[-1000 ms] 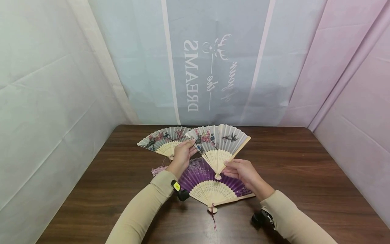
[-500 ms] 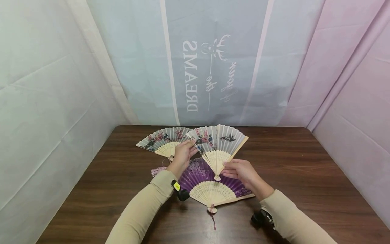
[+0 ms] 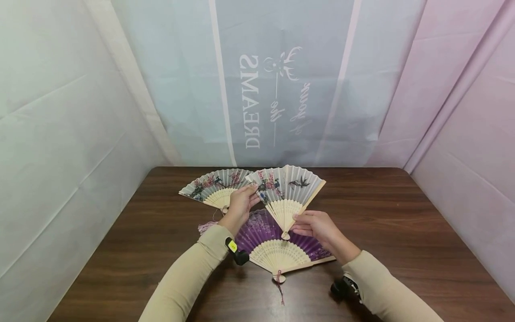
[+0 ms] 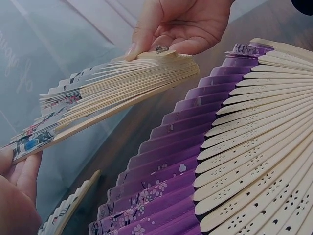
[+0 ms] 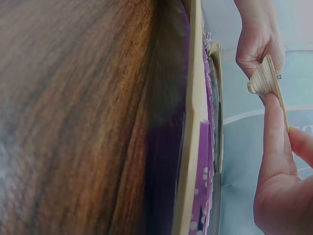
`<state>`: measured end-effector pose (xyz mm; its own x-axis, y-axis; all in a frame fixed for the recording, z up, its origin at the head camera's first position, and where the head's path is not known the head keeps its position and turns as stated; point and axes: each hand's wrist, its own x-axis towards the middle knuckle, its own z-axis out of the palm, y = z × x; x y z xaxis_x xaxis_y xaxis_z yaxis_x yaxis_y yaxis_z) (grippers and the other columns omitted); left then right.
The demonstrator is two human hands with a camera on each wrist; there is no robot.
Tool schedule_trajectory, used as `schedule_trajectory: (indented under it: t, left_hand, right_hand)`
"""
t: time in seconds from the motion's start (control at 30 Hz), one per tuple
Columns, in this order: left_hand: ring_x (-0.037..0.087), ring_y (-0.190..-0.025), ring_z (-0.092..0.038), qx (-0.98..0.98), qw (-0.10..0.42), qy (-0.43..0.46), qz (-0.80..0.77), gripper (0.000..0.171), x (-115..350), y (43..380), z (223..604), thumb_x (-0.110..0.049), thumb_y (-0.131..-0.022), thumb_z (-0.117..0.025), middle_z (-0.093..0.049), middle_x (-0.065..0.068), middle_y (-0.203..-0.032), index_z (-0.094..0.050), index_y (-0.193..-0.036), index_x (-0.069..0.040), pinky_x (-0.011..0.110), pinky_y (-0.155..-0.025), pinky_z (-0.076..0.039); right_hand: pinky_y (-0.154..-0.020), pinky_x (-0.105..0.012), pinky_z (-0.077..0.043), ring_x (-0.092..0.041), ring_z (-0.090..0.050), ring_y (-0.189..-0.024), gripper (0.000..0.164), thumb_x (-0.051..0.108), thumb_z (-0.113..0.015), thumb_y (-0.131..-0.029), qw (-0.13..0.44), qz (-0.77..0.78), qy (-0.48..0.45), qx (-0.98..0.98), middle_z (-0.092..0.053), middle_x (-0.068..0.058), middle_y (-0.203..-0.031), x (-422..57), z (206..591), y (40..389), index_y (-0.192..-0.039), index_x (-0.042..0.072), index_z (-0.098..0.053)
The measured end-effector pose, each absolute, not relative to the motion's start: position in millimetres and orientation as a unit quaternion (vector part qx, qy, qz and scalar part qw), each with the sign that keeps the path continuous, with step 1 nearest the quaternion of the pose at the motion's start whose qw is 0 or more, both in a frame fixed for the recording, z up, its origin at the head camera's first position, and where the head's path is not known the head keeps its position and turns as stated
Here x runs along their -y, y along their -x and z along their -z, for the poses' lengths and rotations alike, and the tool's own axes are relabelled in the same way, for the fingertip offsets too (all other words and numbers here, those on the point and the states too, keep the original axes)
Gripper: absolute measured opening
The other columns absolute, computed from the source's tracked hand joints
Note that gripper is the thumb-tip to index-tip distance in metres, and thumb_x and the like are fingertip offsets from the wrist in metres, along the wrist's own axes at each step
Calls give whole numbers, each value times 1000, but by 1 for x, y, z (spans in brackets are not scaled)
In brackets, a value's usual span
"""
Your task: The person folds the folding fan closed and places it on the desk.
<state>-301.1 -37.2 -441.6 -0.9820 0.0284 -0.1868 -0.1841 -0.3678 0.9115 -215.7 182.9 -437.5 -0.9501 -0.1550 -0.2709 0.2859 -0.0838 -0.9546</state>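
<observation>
A grey folding fan (image 3: 295, 188) with pink blossoms and a dark bird is spread partway between both hands, raised above the table. My left hand (image 3: 240, 203) pinches its left outer edge between thumb and fingers. The right hand (image 3: 319, 223) pinches the right guard stick low down, close to the pivot. In the left wrist view, the held fan's bare ribs (image 4: 132, 78) lie bunched and the right thumb presses near the metal pivot pin. Below the hands a purple folding fan (image 3: 263, 228) lies spread on the table, its upper part overlapped by the held fan.
Another grey floral fan (image 3: 217, 183) lies spread at the back left, partly behind the left hand. A pink tassel (image 3: 207, 226) lies beside it. A dark red cord (image 3: 280, 290) hangs from the purple fan's pivot. Fabric walls stand behind the wooden table (image 3: 402, 232) and along both sides.
The head view has shifted slightly. The held fan's right edge has come a little leftward and its pivot sits slightly lower. Both hands keep the same hold.
</observation>
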Motion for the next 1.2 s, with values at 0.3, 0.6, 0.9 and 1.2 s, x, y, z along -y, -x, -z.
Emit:
schedule_trajectory:
  t: [0.3, 0.6, 0.9, 1.2]
  left_hand:
    - [37, -130, -55, -569, 77, 90, -814, 44, 37, 302, 438, -11, -102, -56, -52, 25, -144, -47, -141, 7, 33, -100, -57]
    - [31, -119, -64, -572, 69, 88, -812, 44, 37, 302, 436, -11, -101, -57, -57, 25, -139, -49, -140, 8, 27, -89, -62]
    - [32, -120, -63, -582, 77, 85, -805, 42, 37, 302, 435, -11, -101, -57, -55, 25, -141, -51, -139, 6, 28, -92, -61]
    - [36, -127, -58, -583, 82, 89, -803, 40, 34, 304, 434, -11, -101, -57, -54, 25, -142, -53, -137, 6, 31, -95, -60]
  right_hand:
    - [-75, -22, -64, -10, -72, -71, 11, 6, -59, -98, 159, 739, -33, -654, -73, -2, -73, -184, 439, 215, -88, 4, -63]
    - [-76, -23, -64, -10, -72, -73, 10, 6, -59, -98, 161, 735, -29, -658, -73, -1, -75, -183, 438, 216, -89, 4, -64]
    - [-77, -23, -64, -10, -72, -73, 10, 5, -58, -98, 172, 736, -44, -653, -72, -1, -75, -185, 437, 217, -89, 4, -63]
    - [-77, -23, -64, -10, -72, -73, 10, 6, -58, -98, 186, 724, -41, -663, -72, -2, -78, -186, 432, 219, -98, -3, -62]
